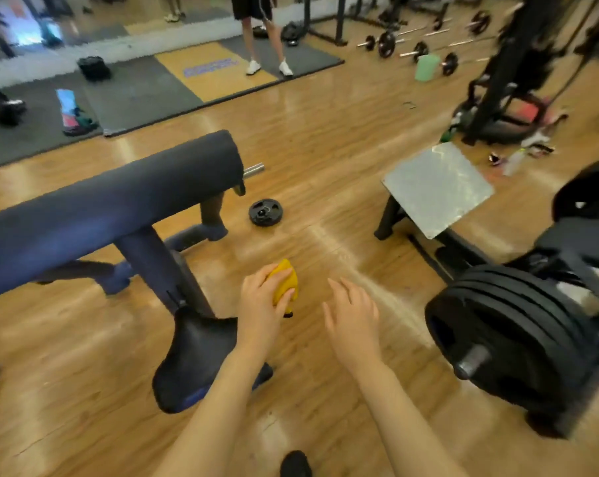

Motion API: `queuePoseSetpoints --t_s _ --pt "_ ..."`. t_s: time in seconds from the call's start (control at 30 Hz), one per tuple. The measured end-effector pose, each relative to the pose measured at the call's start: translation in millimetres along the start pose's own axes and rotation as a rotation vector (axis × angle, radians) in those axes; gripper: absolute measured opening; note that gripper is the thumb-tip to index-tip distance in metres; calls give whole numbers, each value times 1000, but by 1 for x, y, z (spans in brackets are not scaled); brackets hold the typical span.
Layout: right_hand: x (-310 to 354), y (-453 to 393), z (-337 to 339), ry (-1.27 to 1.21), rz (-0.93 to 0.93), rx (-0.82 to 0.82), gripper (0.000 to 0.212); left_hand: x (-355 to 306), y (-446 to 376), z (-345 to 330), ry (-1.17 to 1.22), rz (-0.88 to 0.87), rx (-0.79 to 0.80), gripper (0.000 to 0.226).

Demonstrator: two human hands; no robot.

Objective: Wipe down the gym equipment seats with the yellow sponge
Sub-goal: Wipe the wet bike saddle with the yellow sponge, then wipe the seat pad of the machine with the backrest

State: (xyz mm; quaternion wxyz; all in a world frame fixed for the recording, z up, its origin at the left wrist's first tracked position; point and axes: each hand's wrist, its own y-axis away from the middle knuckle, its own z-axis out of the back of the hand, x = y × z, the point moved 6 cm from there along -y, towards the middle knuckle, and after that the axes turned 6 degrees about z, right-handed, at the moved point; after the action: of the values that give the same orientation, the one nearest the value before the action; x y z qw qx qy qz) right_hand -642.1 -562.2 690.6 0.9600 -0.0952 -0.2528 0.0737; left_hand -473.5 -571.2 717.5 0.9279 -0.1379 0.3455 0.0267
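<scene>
Shoe tip (295, 463), black, lowest in view, between the two forearms. Left hand (262, 301): fingers and thumb curled round the yellow sponge (286, 283), held up over the wood floor (325, 139), touching no seat. Right hand (351, 316): just beside the left, fingers spread and loose, holding nothing. Seat (194, 359), small, black, padded: directly left of the left forearm and partly behind it. Long pad (108, 204), dark blue, on a dark frame: left of and beyond the left hand, running up to a bare metal stub at its far end. Plate stack (511, 335), black, on a bar end: right of the right hand. Footplate (437, 189), grey metal, tilted: beyond the right hand, to the right. Loose plate (265, 212), black, flat on the floor: beyond both hands. Mats (136, 94), grey with a yellow panel: farther off, left. Person (267, 36), legs and white shoes only, standing on the mats. Barbells (418, 51): far right, blurred. Green object (426, 67) beside them, too blurred to tell.
</scene>
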Motion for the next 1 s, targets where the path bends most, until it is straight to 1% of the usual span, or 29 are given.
queuePoseSetpoints --t_s 0.17,0.23,0.3,0.4,0.5,0.57,0.67,0.73,0.87,1.0 --pt "-86 108 94 94 -257 -135 45 -126 52 -64 74 -203 195 34" --pt "-115 163 132 154 -335 -239 43 -178 89 -87 117 -292 267 34" --pt "-141 223 170 206 -413 -332 40 -227 134 -106 180 -374 330 33" --pt "-173 321 222 280 -507 -428 41 -294 211 -135 261 -487 434 35" --pt "-199 426 268 395 -641 -524 37 -362 300 -158 257 -636 527 37" --pt "-212 493 291 448 -744 -557 39 -404 361 -170 266 -725 587 38" --pt "-224 586 321 501 -898 -617 38 -453 449 -188 280 -833 713 37" --pt "-224 647 338 533 -1024 -650 39 -481 508 -199 292 -936 815 36" --pt "-209 766 369 617 -1270 -747 46 -537 630 -214 349 -1140 1046 37" --pt "-191 861 384 703 -1519 -826 45 -583 742 -216 427 -1326 1238 38"
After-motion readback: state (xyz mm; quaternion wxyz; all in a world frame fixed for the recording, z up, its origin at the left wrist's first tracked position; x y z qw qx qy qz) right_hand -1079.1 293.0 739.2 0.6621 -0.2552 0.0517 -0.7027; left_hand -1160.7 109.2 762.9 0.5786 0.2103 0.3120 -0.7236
